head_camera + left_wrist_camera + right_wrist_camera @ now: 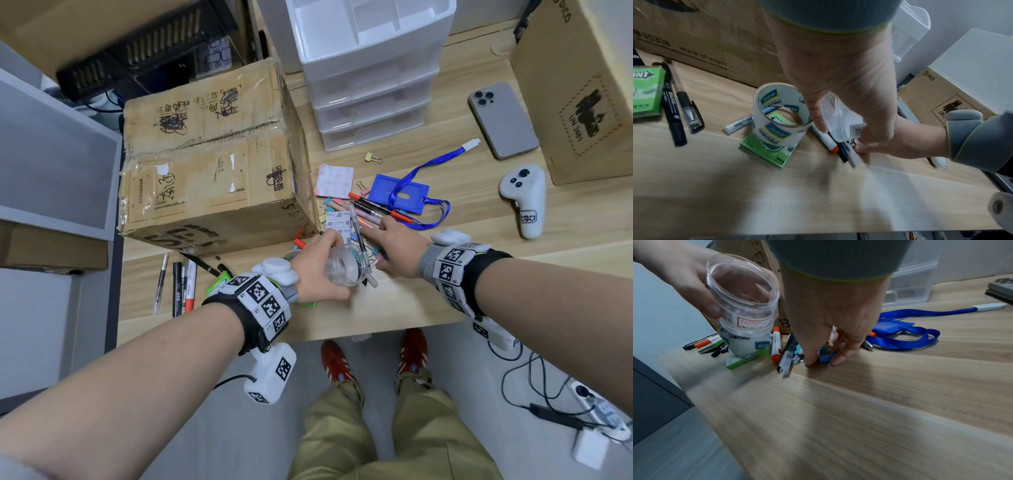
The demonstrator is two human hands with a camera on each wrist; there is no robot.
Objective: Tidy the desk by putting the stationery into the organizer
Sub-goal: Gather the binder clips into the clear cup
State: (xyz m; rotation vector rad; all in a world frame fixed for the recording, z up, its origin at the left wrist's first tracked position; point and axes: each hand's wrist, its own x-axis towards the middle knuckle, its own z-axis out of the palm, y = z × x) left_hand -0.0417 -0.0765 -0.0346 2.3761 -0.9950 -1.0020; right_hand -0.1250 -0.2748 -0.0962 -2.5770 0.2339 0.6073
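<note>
My left hand [318,263] grips a clear plastic jar [744,293], held tilted above the desk with its open mouth turned toward my right hand. The jar looks empty. Right of it, my right hand [822,362] reaches down and pinches a blue binder clip [827,356] lying on the wood between thumb and fingers. Several pens and markers [373,207] and more coloured clips lie around that hand. The white drawer organizer [370,68] stands at the back of the desk, drawers closed, with open compartments on top.
A tape roll [779,113] stands on a green gum box [768,151] under the jar. More pens [178,287] lie left. A big cardboard box [212,154], sticky notes [334,181], blue badge holder [400,190], phone [503,120], controller [524,202] and another box [582,85] crowd the desk.
</note>
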